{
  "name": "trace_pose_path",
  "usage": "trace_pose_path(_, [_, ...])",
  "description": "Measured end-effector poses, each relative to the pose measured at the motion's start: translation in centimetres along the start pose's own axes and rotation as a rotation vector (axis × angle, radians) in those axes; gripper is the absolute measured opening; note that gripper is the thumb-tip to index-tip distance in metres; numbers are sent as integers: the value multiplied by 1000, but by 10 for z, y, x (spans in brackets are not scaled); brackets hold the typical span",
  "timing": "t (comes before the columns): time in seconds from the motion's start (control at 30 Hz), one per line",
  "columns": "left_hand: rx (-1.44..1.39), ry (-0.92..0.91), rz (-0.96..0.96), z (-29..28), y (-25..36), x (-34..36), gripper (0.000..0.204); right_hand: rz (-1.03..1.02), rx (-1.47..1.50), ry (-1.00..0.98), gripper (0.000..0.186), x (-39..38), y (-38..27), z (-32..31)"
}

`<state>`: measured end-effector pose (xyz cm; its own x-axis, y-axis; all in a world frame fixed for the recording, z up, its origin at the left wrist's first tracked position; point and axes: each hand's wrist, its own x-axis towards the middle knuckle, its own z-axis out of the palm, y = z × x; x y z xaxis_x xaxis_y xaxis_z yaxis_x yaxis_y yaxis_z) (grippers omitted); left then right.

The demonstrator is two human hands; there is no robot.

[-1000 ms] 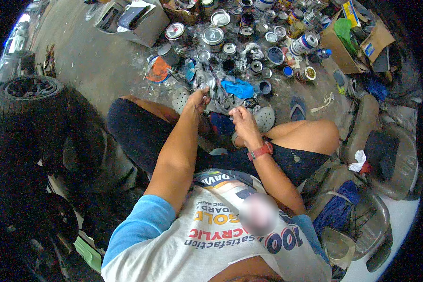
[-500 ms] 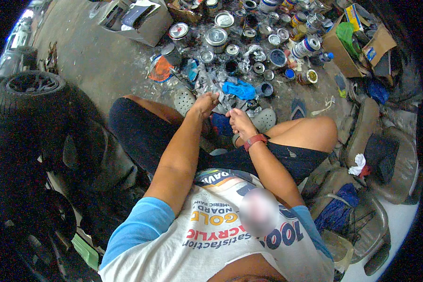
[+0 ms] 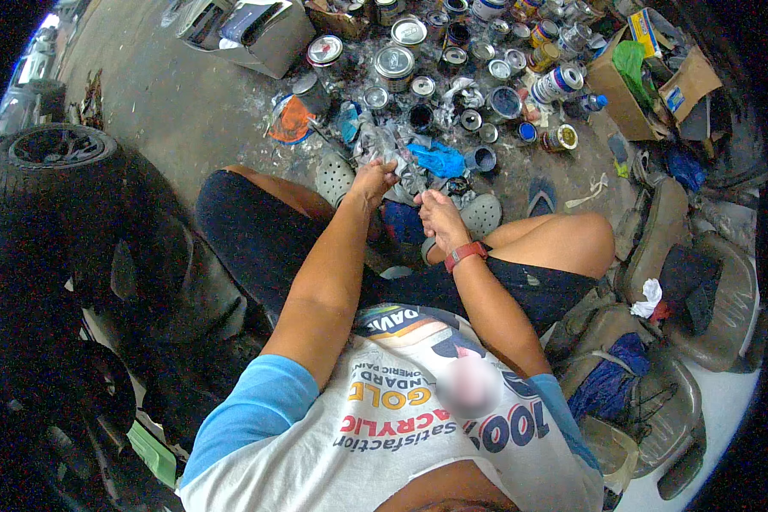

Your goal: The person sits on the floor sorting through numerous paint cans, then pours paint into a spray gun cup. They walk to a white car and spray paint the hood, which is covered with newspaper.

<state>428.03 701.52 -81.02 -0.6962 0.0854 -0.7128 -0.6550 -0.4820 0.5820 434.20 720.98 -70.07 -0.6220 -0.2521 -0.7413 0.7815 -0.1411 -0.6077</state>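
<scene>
My left hand (image 3: 373, 183), fingers closed, is over the crumpled grey rags (image 3: 372, 142) between my feet. My right hand (image 3: 440, 218) is closed too, lower and a little to the right; what either one grips is too small to make out. Just beyond them lie a bright blue crumpled cloth or glove (image 3: 437, 160) and a small grey container (image 3: 481, 159). Grey perforated clogs (image 3: 484, 218) flank the rags, and my bare legs and dark shorts are crossed beneath my arms.
Many paint cans (image 3: 393, 64) crowd the stained floor ahead, near an orange lid-like piece (image 3: 293, 121). Boxes stand at back left (image 3: 269, 47) and right (image 3: 625, 102). A tyre (image 3: 55, 175) is at my left; grey padded parts (image 3: 712, 299) and a flip-flop (image 3: 541, 196) are at right.
My left hand has shifted slightly rightward, nearer my right hand. The long thin dark item seen between my hands a second ago is no longer clearly visible. The view has shifted slightly.
</scene>
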Motion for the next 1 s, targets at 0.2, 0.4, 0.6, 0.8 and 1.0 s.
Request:
trace_pose_path(0.2, [128,20,-97,35,5,-25,20,41,-17,0,27,-2,3,-7])
trace_pose_path(0.4, [360,23,-54,8,-10,0,27,49,-158,-31,32,4,9,-1])
trace_pose_path(0.6, [-9,279,-121,-21,-5,30,23,-180,-570,-11,30,-10,15,1])
trace_pose_path(0.8, [-274,547,-49,-38,5,35,18,-439,-927,60,30,-68,-16,0])
trace_pose_path(1.0, [-97,509,19,-10,29,30,54,-641,-1034,502,28,-132,-51,-39])
